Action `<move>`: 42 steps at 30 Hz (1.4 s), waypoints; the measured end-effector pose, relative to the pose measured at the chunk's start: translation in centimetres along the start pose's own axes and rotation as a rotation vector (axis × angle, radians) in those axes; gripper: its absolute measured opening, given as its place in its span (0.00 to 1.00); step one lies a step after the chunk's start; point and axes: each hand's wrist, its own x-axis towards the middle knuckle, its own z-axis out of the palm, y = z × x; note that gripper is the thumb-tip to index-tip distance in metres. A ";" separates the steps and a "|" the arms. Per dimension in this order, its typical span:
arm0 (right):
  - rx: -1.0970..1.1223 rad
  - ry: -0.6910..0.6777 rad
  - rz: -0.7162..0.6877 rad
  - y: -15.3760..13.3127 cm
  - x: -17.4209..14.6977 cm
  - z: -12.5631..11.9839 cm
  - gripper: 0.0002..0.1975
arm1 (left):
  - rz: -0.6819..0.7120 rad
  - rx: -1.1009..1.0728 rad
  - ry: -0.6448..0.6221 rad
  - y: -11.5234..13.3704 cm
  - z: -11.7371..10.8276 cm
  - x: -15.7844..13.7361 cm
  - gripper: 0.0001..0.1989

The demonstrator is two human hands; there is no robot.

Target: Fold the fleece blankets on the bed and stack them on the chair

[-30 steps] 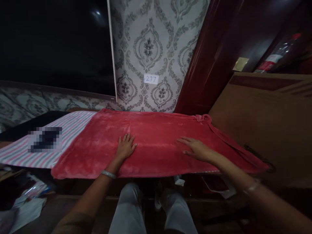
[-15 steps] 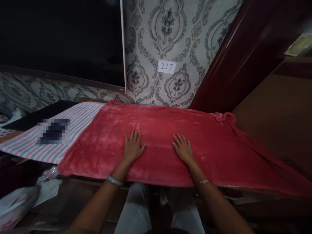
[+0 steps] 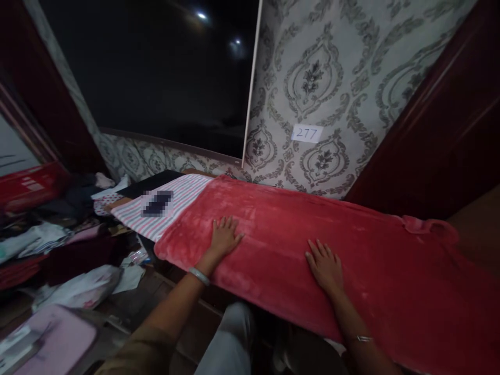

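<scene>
A plush red garment (image 3: 269, 260), perhaps a robe with a tie, lies spread over a long table or cabinet top. Palm down on its left part rests my left hand (image 3: 225, 237), fingers stretched out. My right hand (image 3: 325, 264) also lies flat on the red fabric, farther right, with its fingers apart. Neither hand grips anything. At the far right back corner a looped strip of the same fabric (image 3: 433, 228) sticks up. Left of the red fabric is a striped cloth (image 3: 185, 190), with a pixelated dark item (image 3: 157, 203) on it.
A large television (image 3: 156, 78) hangs over the table's left part. A paper marked 277 (image 3: 307, 133) is on the patterned wall. Piled clothes (image 3: 82, 286) and a pink case (image 3: 58, 338) lie on the floor at left. A dark red door frame (image 3: 422, 120) stands at right.
The view has swung left, showing more of the floor and clothes there. My left hand has slid leftward over the red fabric; both palms stay flat and the hands are farther apart.
</scene>
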 end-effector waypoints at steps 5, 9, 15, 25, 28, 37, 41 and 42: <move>0.021 0.008 0.014 -0.1 -0.2 0.1 0.30 | -0.226 0.091 0.007 -6.0 -1.8 -2.1 0.32; 0.045 0.021 0.015 -0.1 -0.2 0.5 0.32 | -0.391 0.141 0.045 -9.0 -3.2 -4.4 0.30; 0.065 0.055 0.002 0.1 0.2 1.2 0.33 | -0.544 0.153 0.121 -11.3 -5.0 -5.7 0.28; 0.064 0.068 -0.009 0.7 0.5 2.4 0.33 | -0.641 0.083 0.034 -14.9 -6.1 -2.9 0.18; 0.057 0.066 0.002 0.7 0.5 2.4 0.33 | -0.643 0.089 0.042 -15.4 -5.9 -3.1 0.18; 0.006 -0.027 0.030 -0.6 0.1 0.0 0.31 | -0.631 0.086 -0.002 -15.7 -5.9 -2.5 0.21; 0.013 -0.020 0.029 -0.8 0.2 0.0 0.30 | -0.582 0.084 0.038 -14.7 -6.8 -0.8 0.27; 0.017 -0.014 0.028 -0.8 0.3 0.1 0.30 | -0.561 0.083 0.055 -14.4 -6.9 -0.1 0.27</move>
